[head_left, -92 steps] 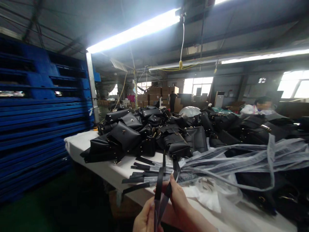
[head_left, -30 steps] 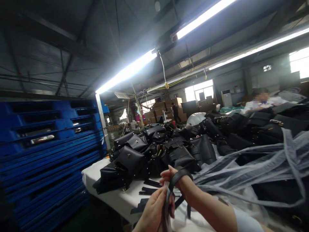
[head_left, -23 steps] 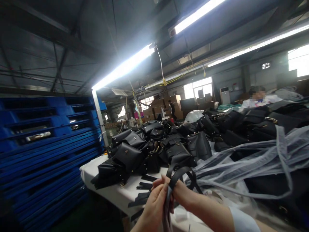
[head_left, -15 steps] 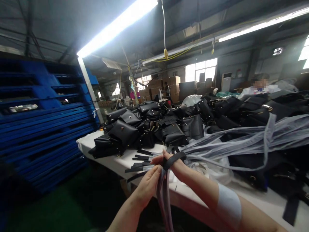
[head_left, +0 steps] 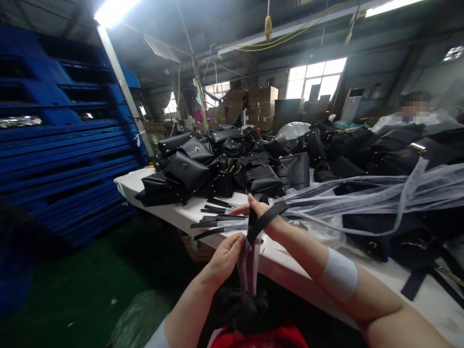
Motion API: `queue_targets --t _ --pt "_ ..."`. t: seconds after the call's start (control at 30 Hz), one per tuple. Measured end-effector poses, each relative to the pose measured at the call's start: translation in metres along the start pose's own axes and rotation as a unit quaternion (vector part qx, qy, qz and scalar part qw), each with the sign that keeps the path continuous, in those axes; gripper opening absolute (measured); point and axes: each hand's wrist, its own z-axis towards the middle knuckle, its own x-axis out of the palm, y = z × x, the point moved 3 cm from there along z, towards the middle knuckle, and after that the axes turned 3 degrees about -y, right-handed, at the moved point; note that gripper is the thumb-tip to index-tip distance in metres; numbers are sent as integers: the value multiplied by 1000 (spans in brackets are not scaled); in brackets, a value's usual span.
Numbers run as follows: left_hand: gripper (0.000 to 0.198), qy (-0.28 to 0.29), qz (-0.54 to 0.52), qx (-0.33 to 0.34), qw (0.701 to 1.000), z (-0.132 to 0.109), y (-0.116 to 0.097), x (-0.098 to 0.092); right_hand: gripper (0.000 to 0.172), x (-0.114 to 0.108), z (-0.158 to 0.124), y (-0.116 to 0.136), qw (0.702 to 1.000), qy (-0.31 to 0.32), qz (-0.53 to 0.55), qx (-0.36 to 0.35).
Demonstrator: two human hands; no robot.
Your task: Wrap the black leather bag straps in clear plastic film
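- The left hand (head_left: 231, 247) was clamped on a black strap (head_left: 267, 222), finger and thumb pinching it close to where a see-through wrap (head_left: 251, 273) hung down toward the lap.
- The right hand (head_left: 260, 208) was just beyond the left, the strap crossing over its wrist in a loop. Its fingers pointed left and its thumb stood up; whether they gripped anything behind the strap could not be told.
- The two hands were near each other, with the strap running between them above the table's near edge.
- The step in hand appeared to be handling the bare end of this one strap, drawing or winding it around the right hand; which of the two could not be judged from the view.
- The next move seemed to call for a firm left pinch at the wrap's edge while the right hand worked within the loop, without twisting the strap.
- Just beyond the hands, strap ends (head_left: 205, 224) lay in a row on the white table (head_left: 134, 182), pointing left, their other parts wrapped.
- A bundle of wrapped strips (head_left: 380, 191) stretched off to the right, and behind it all black bags (head_left: 190, 171) were heaped.
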Motion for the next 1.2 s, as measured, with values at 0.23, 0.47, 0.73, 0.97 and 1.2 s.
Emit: queue_targets --t 0.23,0.47,0.73,0.97,1.2 --pt "48 56 29 42 997 -6 -33 7 75 2 16 53 993 0 -43 -109" --pt "45 18 28 114 993 8 -92 -4 67 28 28 102 991 42 -10 -128" --pt "40 -20 -19 176 984 18 -116 -17 65 45 27 108 991 90 -23 -95" --pt "39 -36 -38 215 975 24 -169 -15 58 60 38 141 984 146 -70 -80" --pt "33 -69 11 319 945 25 -258 -18 51 48 68 256 981 65 -24 -182"
